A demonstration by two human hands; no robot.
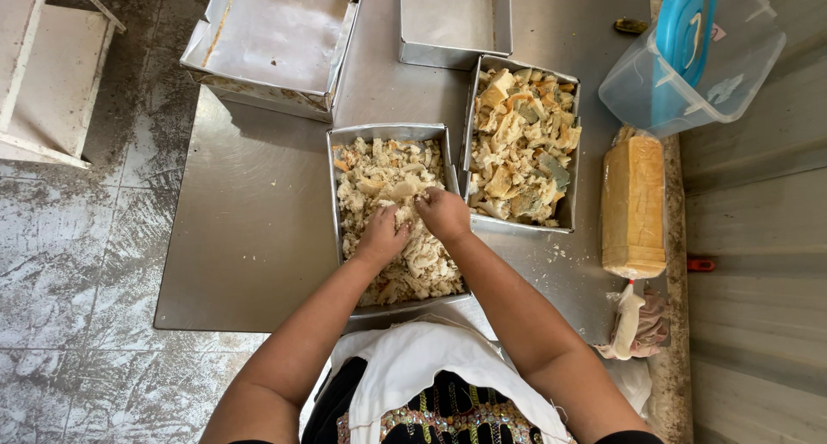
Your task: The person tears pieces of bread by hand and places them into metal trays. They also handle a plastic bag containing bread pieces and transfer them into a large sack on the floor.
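Person seen from above, torso at 6 o'clock of the frame; both forearms bare to above the elbow, no sleeves visible there; left hand (pixel 382 235) and right hand (pixel 444 213) bare, no gloves, no rings or watch discernible; white apron (pixel 413 362) or cloth over the front, edges rumpled; under it a black garment (pixel 448 414) with a band of small multicoloured sequins or beads; dark fabric edge at the right upper arm, 5 o'clock.
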